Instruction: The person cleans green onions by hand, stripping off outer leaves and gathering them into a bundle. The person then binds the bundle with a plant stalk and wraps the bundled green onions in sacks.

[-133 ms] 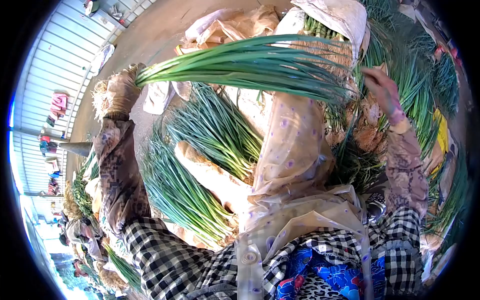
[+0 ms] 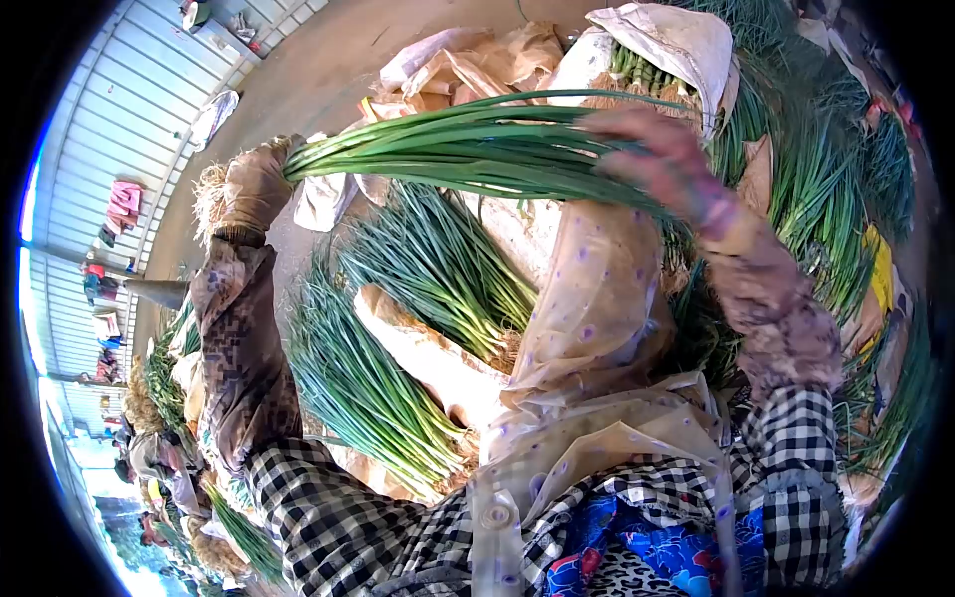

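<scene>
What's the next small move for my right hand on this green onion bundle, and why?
I'd probably close the right hand lightly around the far end of the bundle. The left hand grips it near the roots, while its leaves fan out loosely towards the right hand, though blur hides whether that hand touches them.

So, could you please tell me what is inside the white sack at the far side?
At the open mouth of the white sack, green stalks and pale brown roots show. Whatever lies deeper is covered by the fabric.
</scene>
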Motion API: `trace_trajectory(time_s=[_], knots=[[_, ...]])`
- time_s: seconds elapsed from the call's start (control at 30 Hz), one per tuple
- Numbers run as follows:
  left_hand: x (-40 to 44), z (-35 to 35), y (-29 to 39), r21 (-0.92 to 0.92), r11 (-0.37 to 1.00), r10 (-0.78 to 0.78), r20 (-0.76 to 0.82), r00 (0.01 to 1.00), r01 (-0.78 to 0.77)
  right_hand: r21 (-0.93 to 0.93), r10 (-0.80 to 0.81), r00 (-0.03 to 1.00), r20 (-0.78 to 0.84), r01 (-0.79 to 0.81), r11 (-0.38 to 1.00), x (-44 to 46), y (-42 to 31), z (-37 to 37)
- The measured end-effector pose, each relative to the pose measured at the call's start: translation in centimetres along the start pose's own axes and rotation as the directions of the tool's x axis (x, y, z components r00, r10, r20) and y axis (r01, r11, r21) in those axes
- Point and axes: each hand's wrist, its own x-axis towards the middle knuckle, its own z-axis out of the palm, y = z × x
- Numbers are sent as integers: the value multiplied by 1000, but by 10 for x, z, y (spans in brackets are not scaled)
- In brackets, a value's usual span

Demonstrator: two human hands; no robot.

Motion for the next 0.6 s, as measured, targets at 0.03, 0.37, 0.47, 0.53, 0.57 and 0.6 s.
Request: trace_trajectory(time_s=[0.03,0.37,0.47,0.53,0.57,0.6], knots=[[-2,1,-2,-32,999,22,3,1000,-22,-112,-192,980,-52,185,976,15,-5,25],[-10,-33,3,59,998,6,173,985,-17,-210,-252,968,-5,246,946,48,13,62],[-17,-18,-12,116,993,-42,174,984,22,-142,121,988,97,-107,984,5,68,25],[-27,-4,-30,172,982,-105,187,977,73,-251,303,937,175,-255,934,-32,100,-5],[-28,5,-46,218,971,-139,190,972,96,-382,261,950,174,-179,907,-65,145,-24],[-31,10,-64,266,957,-169,197,966,113,-506,218,961,171,-104,856,-98,190,-42]])
